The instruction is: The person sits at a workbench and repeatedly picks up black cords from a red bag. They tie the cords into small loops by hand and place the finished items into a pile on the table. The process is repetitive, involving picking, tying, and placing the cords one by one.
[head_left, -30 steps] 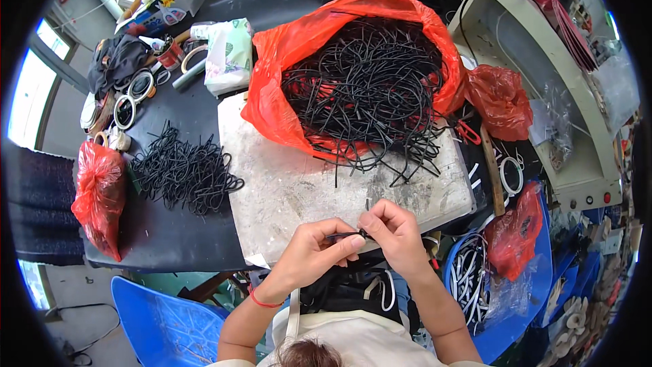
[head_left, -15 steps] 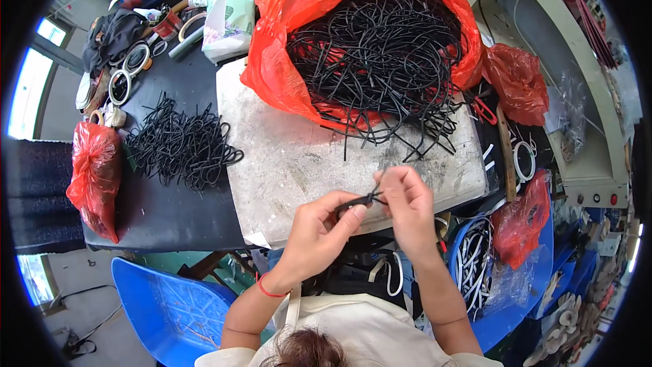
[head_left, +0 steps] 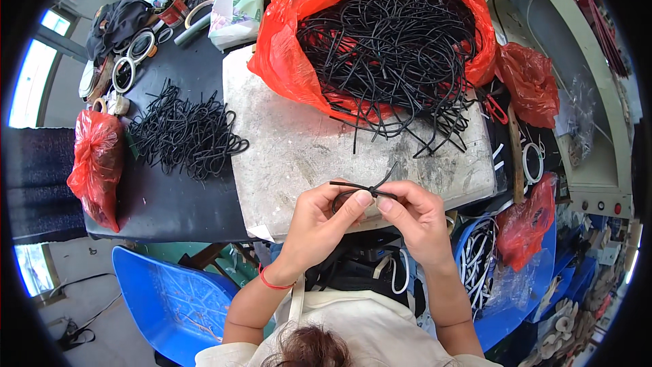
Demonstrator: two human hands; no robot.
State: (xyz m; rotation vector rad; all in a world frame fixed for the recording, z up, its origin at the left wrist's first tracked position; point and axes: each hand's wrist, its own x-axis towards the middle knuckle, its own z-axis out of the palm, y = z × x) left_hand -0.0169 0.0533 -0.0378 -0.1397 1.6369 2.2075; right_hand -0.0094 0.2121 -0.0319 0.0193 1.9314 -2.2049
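From the head view, we see our left hand point(head_left: 324, 216) half curled, thumb and fingertips pinched on a black cord point(head_left: 373, 192). Our right hand point(head_left: 415, 216) is curled likewise, its thumb and forefinger closed on the same cord just beside. The cord is crossed in a small knot between our two thumbs, with a loop at the left and two loose ends sticking out, one leftward and one up to the right. We hold it over the near edge of a stained pale board point(head_left: 292, 149), which lies on a black-covered table point(head_left: 180, 211).

Beyond our hands, an open red plastic bag point(head_left: 275, 51) stands partly on the board, full of tangled black cords point(head_left: 397, 44), some spilling over its front rim. Left of the board we see a heap of looped black cords point(head_left: 187, 137) and a tied red plastic bag point(head_left: 95, 166). Below the table edge, a blue plastic bin point(head_left: 163, 299) sits at our left, and white cords point(head_left: 473, 258) lie at our right
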